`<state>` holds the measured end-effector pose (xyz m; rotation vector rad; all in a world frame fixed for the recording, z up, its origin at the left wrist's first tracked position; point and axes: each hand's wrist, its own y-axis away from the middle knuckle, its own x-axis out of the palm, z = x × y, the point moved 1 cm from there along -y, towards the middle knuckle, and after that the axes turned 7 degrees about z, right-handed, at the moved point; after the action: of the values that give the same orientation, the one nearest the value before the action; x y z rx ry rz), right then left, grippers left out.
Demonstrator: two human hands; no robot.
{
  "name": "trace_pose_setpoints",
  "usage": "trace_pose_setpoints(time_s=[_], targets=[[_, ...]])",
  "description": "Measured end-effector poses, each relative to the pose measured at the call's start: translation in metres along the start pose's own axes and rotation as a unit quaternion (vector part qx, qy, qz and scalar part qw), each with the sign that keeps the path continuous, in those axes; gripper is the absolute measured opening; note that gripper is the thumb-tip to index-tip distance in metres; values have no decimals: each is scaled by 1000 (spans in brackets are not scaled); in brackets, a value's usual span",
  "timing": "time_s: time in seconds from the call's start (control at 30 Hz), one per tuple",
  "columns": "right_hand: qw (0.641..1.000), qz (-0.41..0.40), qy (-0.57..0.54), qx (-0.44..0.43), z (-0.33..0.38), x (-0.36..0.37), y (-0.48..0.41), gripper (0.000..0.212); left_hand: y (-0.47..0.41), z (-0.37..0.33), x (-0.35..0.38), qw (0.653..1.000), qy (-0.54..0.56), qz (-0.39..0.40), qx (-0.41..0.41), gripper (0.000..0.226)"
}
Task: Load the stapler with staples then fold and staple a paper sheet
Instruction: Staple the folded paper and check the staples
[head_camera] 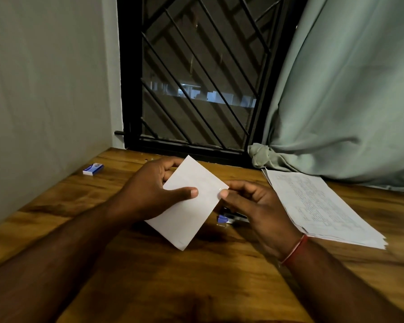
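Note:
A folded white paper sheet is held above the wooden table, tilted like a diamond. My left hand grips its left side, thumb on top and fingers behind. My right hand pinches its right corner between thumb and forefinger. A blue and black stapler lies on the table just below the paper, partly hidden by my right hand. A small blue and white staple box rests at the far left of the table.
A stack of printed papers lies on the right side of the table. A grey-green curtain hangs down to the table at the back right. A barred window and a wall close the back and left.

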<state>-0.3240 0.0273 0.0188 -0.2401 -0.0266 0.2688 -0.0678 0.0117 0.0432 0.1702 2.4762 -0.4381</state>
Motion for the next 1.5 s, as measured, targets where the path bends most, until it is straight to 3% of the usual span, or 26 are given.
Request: trace_pose_setpoints(time_s=[0.3,0.43,0.53,0.63,0.7,0.77,0.83,0.93,1.0,1.07,1.2,1.3,1.4,1.5], targets=[[996,-9,87,36,-3,3,0,9,0,-5,2,998,-59,33,-9,81],[995,-10,92,47,-7,3,-3,17,1,-4,-4,998,-62,24,1,79],[998,-29,26,57,-9,3,-5,17,0,0,-4,999,-39,-27,8,85],[988,-60,-128,68,-6,4,-7,13,0,0,-2,988,89,-122,5,96],[967,-72,-234,76,-4,6,-8,11,1,-2,6,959,238,-148,-43,99],[944,-73,-312,74,-2,8,-7,9,2,-6,19,904,396,-116,-117,110],[928,-78,-358,66,0,12,-6,14,2,-12,31,861,472,-95,-163,117],[919,-89,-381,50,3,18,-5,13,3,-16,44,816,549,-85,-158,76],[919,-86,-383,42,3,21,-5,10,7,-21,51,795,592,-22,-130,67],[918,-85,-385,43,1,24,-4,9,9,-17,55,802,588,13,-105,65],[914,-84,-393,54,1,29,-2,11,14,-15,58,826,561,0,-53,64],[914,-74,-394,60,1,35,0,13,19,-20,62,863,503,-31,-34,57],[927,-55,-365,70,2,38,3,19,21,-23,65,878,469,-82,-43,61],[959,-45,-270,68,3,38,8,20,18,-20,60,897,426,-105,-43,46]])
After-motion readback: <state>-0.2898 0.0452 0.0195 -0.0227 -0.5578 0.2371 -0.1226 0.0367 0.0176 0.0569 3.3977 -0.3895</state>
